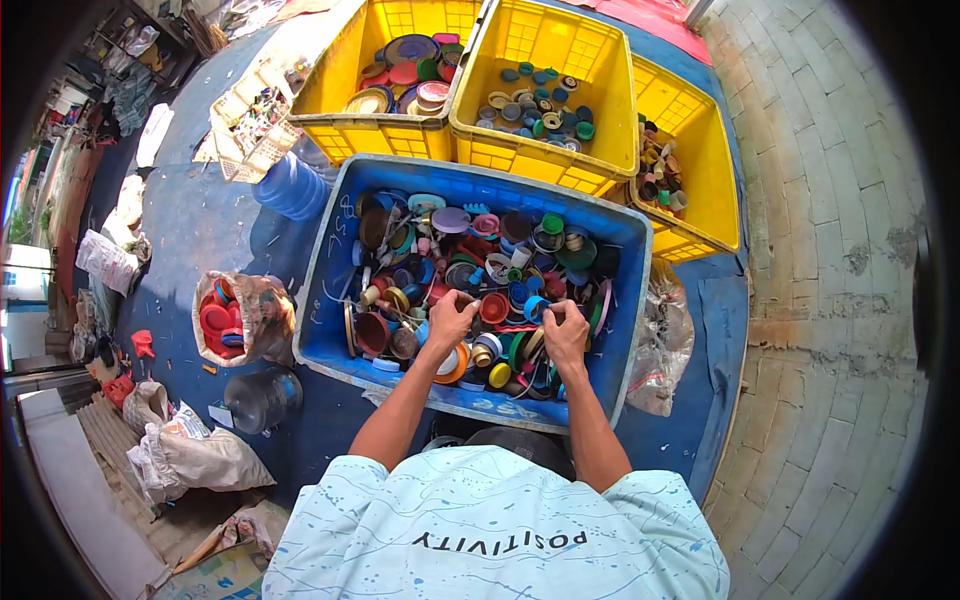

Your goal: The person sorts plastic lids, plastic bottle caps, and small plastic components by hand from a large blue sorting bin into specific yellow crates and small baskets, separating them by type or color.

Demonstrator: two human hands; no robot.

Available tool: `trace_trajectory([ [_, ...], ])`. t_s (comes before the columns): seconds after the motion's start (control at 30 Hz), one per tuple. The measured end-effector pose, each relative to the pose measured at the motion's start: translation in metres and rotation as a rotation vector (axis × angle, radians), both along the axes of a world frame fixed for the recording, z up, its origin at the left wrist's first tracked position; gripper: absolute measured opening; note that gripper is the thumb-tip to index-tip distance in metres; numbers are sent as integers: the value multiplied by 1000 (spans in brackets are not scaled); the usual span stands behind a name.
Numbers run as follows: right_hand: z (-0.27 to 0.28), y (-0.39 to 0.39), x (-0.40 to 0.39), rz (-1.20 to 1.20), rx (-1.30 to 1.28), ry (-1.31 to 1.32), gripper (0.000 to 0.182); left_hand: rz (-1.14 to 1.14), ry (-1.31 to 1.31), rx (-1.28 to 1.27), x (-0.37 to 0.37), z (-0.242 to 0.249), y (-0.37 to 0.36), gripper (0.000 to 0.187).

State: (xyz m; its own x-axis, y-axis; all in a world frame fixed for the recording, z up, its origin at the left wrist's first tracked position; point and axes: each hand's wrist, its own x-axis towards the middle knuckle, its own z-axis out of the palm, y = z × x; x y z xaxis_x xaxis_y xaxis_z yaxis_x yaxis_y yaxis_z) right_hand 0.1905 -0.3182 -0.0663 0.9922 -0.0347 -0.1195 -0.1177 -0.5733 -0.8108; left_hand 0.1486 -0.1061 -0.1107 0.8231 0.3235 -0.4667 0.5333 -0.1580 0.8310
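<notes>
A blue crate [480, 172] full of mixed plastic caps and lids stands right in front of me. Over its near half, my left hand [452, 318] has its fingers pinched together; what they hold, if anything, is too small to make out. A red cap [494, 308] lies just right of those fingertips. My right hand [566, 328] is closed, its fingertips at the edge of a light blue cap [536, 308] that it seems to pinch. Below the hands lie a yellow cap [499, 375] and an orange-rimmed lid [453, 364] among the pile.
Behind the crate stand three yellow crates [545, 158] with sorted caps and lids. To the left are a sack of red lids [250, 318], a clear water jug [263, 402], a blue water jug [291, 188] and a cream basket [250, 150]. A plastic bag [660, 345] lies right.
</notes>
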Motion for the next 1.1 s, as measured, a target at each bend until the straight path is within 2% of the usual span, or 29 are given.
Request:
trace_trajectory([
  [0.13,7,-29,-12,-106,113,34,14,-243,-31,379,27,-11,-16,33],
  [0.23,10,-43,-22,-146,144,134,21,-344,74,585,39,-13,-27,32],
  [0.3,9,-48,-28,-160,146,184,26,-380,61,625,43,-16,-32,29],
  [0.47,-17,-60,-37,-167,263,280,23,-473,48,709,45,-20,-32,22],
  [0.67,-18,-42,-16,-76,184,328,21,-243,-5,664,26,-16,-13,26],
  [0.77,-16,-17,5,40,36,232,23,-52,19,325,7,-2,10,32],
  [0.93,-54,38,42,211,48,79,25,399,20,-418,-34,27,28,19],
  [1.1,-67,86,66,325,-28,139,26,621,-1,-653,-71,45,29,20],
])
